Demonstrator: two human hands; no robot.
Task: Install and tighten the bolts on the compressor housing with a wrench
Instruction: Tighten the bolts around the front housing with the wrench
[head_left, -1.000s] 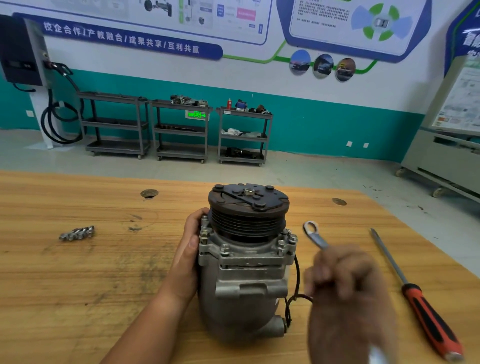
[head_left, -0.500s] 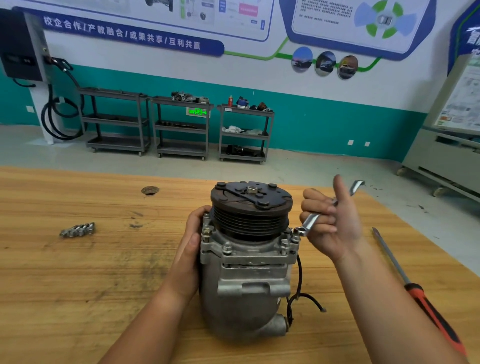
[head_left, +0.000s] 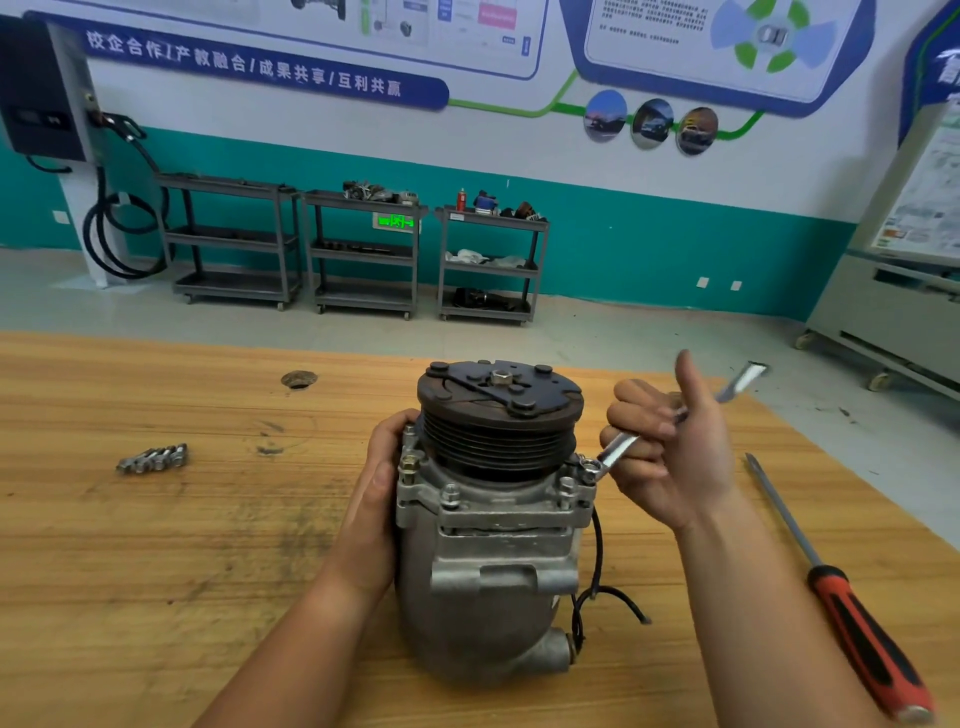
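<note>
Right hand (head_left: 670, 452) grips a slim silver wrench (head_left: 619, 448) on a flange bolt (head_left: 588, 464); left hand (head_left: 382, 493) clasps the grey metal compressor housing (head_left: 488, 571). Loose silver bolts (head_left: 153, 458) well left of it, probably still uninstalled.

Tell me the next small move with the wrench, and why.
Probably swing the wrench clockwise through a short arc to tighten. Its ring end sits on the bolt at the right corner of the compressor, the right hand grips its shaft, and the left hand holds the compressor's left side, so nothing seems to need repositioning first.
</note>
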